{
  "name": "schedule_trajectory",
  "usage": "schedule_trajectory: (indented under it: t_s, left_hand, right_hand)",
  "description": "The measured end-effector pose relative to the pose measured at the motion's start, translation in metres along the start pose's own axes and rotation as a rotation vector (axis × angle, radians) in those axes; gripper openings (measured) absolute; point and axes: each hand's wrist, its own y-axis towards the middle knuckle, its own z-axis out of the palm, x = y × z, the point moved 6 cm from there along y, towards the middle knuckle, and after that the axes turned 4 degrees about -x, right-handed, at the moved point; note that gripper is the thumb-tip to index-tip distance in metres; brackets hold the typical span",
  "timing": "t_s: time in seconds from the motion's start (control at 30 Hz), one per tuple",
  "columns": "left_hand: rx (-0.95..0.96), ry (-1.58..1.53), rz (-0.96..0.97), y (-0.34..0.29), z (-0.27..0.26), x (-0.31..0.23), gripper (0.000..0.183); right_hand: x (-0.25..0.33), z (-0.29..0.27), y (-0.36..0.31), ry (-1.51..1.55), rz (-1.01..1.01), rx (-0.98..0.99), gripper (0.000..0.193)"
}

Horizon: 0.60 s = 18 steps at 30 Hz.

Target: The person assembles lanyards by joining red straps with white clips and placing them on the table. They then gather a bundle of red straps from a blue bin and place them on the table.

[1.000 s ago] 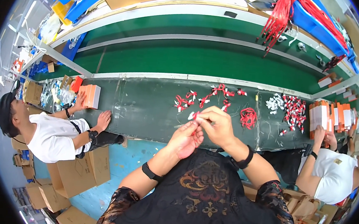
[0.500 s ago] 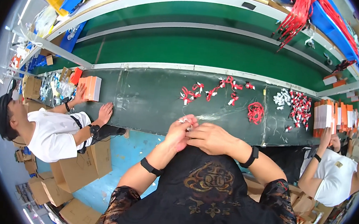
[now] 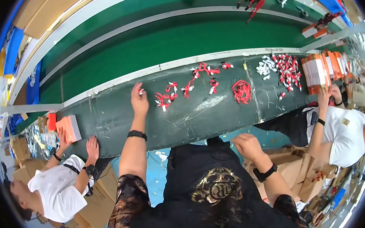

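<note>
So my left hand (image 3: 139,102) pinches a small white piece (image 3: 141,92); red cord bundles (image 3: 159,100) lie just right of it. Sweeping right could scatter them. My right hand (image 3: 248,146) is curled, contents hidden.

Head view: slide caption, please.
Left hand over the dark green worktable, beside red cord bundles; right hand off the near edge.

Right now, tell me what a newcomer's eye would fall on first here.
Probably the red cord bundles scattered across the dark green worktable, with a red cord coil to their right. Farther right lies a heap of red-and-white pieces, beside orange-and-white boxes. The left hand is over the worktable, left of the bundles, a small white piece at its fingers.
</note>
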Motion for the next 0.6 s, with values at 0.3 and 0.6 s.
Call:
schedule_trajectory:
  t_s: [0.3, 0.6]
  left_hand:
    - [-0.104, 0.213, -0.212, -0.055, -0.011, 0.021, 0.056]
    - [0.014, -0.177, -0.452, -0.188, -0.039, -0.036, 0.023]
  right_hand:
    - [-0.056, 0.02, -0.049, 0.037, 0.293, 0.031, 0.015]
    - [-0.184, 0.049, -0.003, 0.111, 0.684, -0.162, 0.021]
